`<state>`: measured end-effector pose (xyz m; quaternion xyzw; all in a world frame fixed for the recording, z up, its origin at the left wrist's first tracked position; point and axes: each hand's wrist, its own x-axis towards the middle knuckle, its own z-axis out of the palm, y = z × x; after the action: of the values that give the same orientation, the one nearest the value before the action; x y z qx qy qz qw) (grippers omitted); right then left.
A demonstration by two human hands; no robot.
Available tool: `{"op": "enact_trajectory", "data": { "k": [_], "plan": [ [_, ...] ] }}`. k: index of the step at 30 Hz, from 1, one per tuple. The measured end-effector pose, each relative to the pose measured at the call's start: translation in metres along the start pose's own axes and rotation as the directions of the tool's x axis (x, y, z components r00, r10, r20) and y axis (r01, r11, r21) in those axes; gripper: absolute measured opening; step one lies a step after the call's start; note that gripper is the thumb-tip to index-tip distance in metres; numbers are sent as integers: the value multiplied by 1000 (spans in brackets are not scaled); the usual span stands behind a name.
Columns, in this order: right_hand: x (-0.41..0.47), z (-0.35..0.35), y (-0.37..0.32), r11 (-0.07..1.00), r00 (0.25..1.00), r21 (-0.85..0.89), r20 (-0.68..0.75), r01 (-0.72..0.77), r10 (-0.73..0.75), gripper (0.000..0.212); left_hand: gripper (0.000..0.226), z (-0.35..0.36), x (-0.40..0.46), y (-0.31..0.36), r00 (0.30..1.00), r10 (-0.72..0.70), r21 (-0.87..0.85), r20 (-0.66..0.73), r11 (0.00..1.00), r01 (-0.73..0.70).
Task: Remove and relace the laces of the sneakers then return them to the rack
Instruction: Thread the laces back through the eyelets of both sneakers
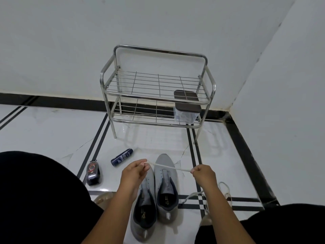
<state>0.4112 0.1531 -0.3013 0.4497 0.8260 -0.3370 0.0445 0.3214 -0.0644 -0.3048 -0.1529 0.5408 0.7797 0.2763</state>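
Two grey sneakers stand side by side on the floor between my knees, toes pointing away: the left sneaker (143,213) and the right sneaker (166,184), both without laces in their eyelets. A white lace (168,167) is stretched taut above their toes. My left hand (135,171) pinches one end of it and my right hand (204,174) pinches the other. A second white lace (211,191) lies loose on the floor at the right. The metal shoe rack (156,95) stands against the wall ahead.
A clear container with a dark lid (186,111) sits on the rack's lower shelf at the right. A dark blue tube (121,157) and a black shoe-polish bottle (93,173) lie on the floor at the left. My knees in black frame both sides.
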Motion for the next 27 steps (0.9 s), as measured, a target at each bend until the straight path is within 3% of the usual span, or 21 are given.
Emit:
{"op": "enact_trajectory", "data": {
  "k": [3,5,7,10,13,16,21,23,27],
  "plan": [
    [6,5,-1,998,998,12,1,-57,57,18,15,-1,6,-2,999,-34,-42,-6,999,34],
    [4,7,-5,992,996,-92,-22,-86,85,18,15,0,8,-3,1000,26,162,-17,987,-23],
    [0,13,-15,984,996,-178,-89,17,-33,20,17,2,8,-5,993,117,424,25,898,-117],
    [-9,33,-38,960,967,124,25,250,-255,24,27,4,11,-9,969,188,624,162,741,-249],
    [-17,52,-54,911,900,305,250,276,-356,28,24,3,14,-13,956,208,717,205,634,-291],
    [-16,65,-53,900,865,374,349,224,-361,28,23,0,15,-16,958,235,714,163,642,-278],
    [-12,74,-50,904,849,378,393,201,-354,17,23,-3,18,-20,960,261,721,101,645,-251],
    [-11,77,-50,920,873,329,360,212,-330,10,18,-6,20,-24,962,263,735,71,638,-229],
    [-5,72,-34,985,985,-28,30,168,-167,16,10,-19,24,-36,979,202,815,-28,572,-95]
  ]
}}
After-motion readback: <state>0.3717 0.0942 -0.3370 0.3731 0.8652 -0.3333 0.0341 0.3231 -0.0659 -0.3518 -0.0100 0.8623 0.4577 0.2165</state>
